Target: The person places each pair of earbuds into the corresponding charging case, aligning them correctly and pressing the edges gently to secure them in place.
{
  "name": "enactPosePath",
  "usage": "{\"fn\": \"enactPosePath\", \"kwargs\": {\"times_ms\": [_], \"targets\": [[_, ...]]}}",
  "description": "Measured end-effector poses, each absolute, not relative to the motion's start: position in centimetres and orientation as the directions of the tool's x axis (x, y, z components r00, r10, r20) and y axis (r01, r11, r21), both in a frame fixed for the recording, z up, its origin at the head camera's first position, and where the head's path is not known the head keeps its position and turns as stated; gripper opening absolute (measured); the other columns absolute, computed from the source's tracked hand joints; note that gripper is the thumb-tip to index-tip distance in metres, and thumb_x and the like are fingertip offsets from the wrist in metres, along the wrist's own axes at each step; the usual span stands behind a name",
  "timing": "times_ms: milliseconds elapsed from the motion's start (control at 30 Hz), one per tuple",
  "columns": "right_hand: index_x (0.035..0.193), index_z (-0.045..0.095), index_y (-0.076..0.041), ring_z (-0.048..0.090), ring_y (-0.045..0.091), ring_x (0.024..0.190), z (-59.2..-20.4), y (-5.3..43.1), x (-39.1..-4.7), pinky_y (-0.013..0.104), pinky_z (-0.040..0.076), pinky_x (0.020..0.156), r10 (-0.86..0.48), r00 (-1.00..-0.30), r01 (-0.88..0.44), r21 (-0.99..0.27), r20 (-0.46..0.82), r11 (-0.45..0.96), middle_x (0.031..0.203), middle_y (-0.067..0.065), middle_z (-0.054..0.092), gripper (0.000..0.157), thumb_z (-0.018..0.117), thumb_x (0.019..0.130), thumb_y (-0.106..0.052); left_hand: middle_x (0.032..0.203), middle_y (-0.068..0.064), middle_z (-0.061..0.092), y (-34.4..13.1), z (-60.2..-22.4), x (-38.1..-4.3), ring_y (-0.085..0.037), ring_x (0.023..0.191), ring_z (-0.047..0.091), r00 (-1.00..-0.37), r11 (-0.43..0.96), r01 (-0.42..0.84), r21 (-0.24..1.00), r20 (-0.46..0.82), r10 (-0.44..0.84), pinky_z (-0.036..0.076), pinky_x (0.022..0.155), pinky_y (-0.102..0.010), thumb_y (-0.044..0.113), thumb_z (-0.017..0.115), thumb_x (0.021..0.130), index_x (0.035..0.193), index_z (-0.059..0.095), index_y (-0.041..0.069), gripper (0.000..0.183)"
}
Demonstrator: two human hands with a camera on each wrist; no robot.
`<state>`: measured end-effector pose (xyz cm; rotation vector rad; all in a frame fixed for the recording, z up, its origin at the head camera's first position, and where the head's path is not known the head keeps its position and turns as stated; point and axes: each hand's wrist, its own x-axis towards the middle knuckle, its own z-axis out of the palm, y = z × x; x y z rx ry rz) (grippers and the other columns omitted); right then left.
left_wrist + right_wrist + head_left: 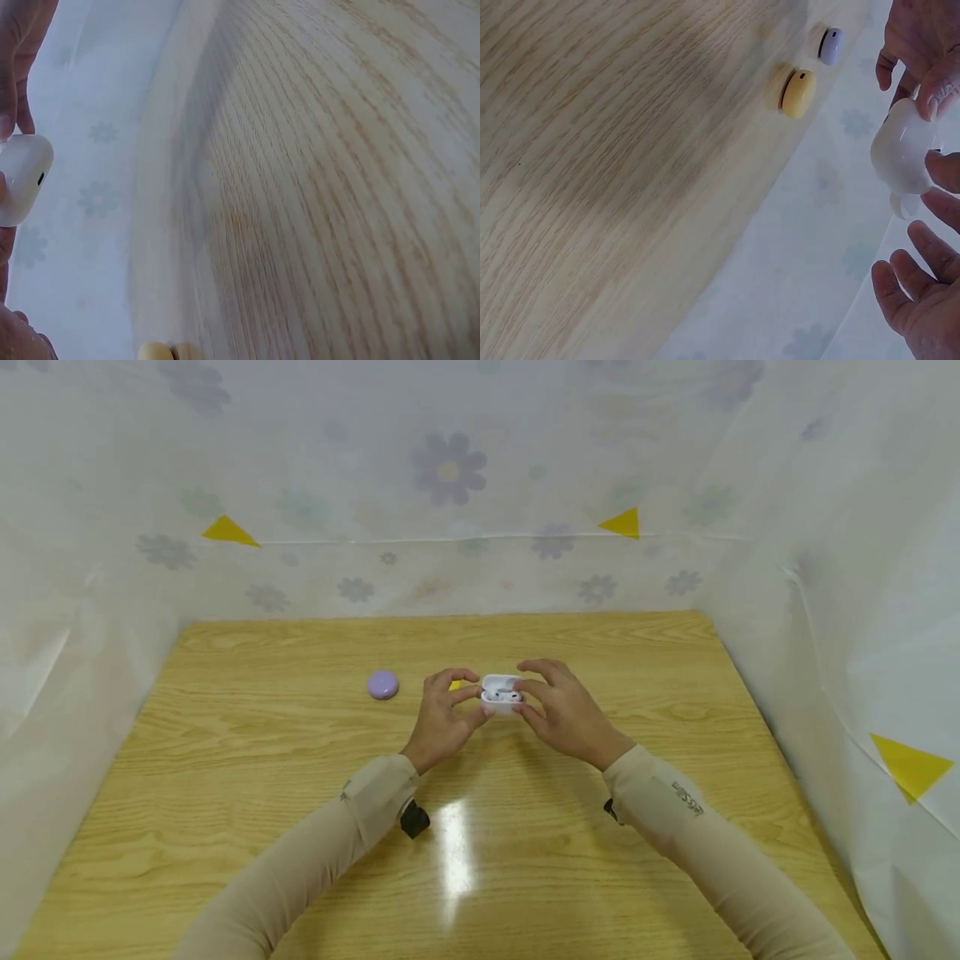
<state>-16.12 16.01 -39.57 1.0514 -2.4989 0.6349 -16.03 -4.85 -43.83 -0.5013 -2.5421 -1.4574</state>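
Note:
A white earbud case (501, 703) with its lid raised is between both hands, above the wooden table; earbuds show inside it in the head view. My left hand (444, 720) pinches the case's left end, its thumb low on the front. On the other side, my right hand (568, 714) grips the right end with thumb and a finger, while another finger is raised near the lid. From the right wrist, the case (902, 146) shows its smooth underside, with the right hand's other fingers (892, 289) spread beside it. The left wrist view catches only part of the case (26, 176).
A round purple case (383, 684) lies on the table left of the hands. Partly behind the left hand is a yellow rounded case (799, 94). Flower-patterned white sheeting (450, 572) walls the table's back and sides, with yellow triangles (231, 531) on it.

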Motion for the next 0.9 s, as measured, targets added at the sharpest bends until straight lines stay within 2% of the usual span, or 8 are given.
{"fn": "enactPosePath", "kwargs": {"times_ms": [67,133,233,333,467,700,900], "targets": [[0.113,0.064,0.001,0.054,0.037,0.117,-39.6,16.1,-16.2,0.049,0.049,0.095,-0.568,-0.664,-0.732,-0.267,0.487,0.627,0.124,0.022,0.058,0.036,0.074,0.083,-0.016,0.120,-0.010,0.057,-4.8,-43.8,-16.1,-0.035,0.123,0.041,-0.929,0.467,0.369,0.803,0.310,0.200,0.029,0.108,-0.054,0.011,0.076,0.079,0.098,0.074,0.001,0.021],[0.122,0.058,0.003,0.052,0.038,0.119,-39.7,16.1,-16.2,0.050,0.047,0.097,-0.557,-0.682,-0.715,-0.273,0.473,0.644,0.127,0.023,0.056,0.050,0.077,0.081,-0.019,0.119,-0.010,0.057,-4.8,-43.8,-16.1,-0.035,0.123,0.042,-0.931,0.464,0.365,0.807,0.310,0.193,0.029,0.108,-0.053,0.011,0.076,0.079,0.097,0.074,0.001,0.021],[0.136,0.043,0.005,0.047,0.040,0.126,-39.8,16.2,-16.4,0.053,0.043,0.102,-0.548,-0.733,-0.669,-0.281,0.402,0.688,0.135,0.026,0.049,0.077,0.079,0.077,-0.029,0.119,-0.010,0.057,-4.8,-43.7,-16.1,-0.035,0.122,0.042,-0.938,0.449,0.347,0.823,0.298,0.178,0.029,0.107,-0.053,0.011,0.076,0.079,0.097,0.074,0.000,0.021],[0.144,0.033,0.004,0.043,0.041,0.132,-40.1,16.1,-16.8,0.055,0.041,0.105,-0.541,-0.779,-0.622,-0.286,0.316,0.729,0.142,0.027,0.042,0.093,0.080,0.075,-0.037,0.119,-0.010,0.057,-4.8,-43.7,-16.1,-0.033,0.123,0.041,-0.951,0.419,0.308,0.854,0.262,0.165,0.028,0.108,-0.052,0.011,0.075,0.079,0.097,0.074,0.000,0.021],[0.144,0.034,0.004,0.044,0.042,0.131,-40.8,15.9,-17.2,0.056,0.041,0.104,-0.536,-0.797,-0.602,-0.286,0.279,0.745,0.144,0.026,0.040,0.094,0.080,0.074,-0.040,0.121,-0.010,0.057,-4.6,-43.7,-16.2,-0.031,0.123,0.041,-0.964,0.384,0.259,0.886,0.212,0.162,0.026,0.109,-0.050,0.011,0.074,0.080,0.099,0.073,-0.001,0.022],[0.136,0.046,0.002,0.049,0.042,0.125,-41.5,15.6,-17.5,0.056,0.044,0.099,-0.526,-0.782,-0.617,-0.299,0.335,0.728,0.139,0.024,0.046,0.079,0.083,0.074,-0.030,0.121,-0.009,0.057,-4.4,-43.6,-16.2,-0.030,0.123,0.040,-0.972,0.374,0.225,0.900,0.178,0.156,0.026,0.108,-0.049,0.012,0.074,0.080,0.100,0.073,0.000,0.023],[0.134,0.050,-0.001,0.050,0.040,0.125,-41.8,15.7,-17.7,0.054,0.044,0.101,-0.531,-0.767,-0.634,-0.295,0.359,0.715,0.137,0.022,0.049,0.070,0.081,0.076,-0.027,0.121,-0.007,0.057,-4.4,-43.5,-16.3,-0.029,0.123,0.039,-0.977,0.383,0.201,0.902,0.154,0.149,0.027,0.107,-0.049,0.014,0.074,0.081,0.098,0.074,0.001,0.022]]}}
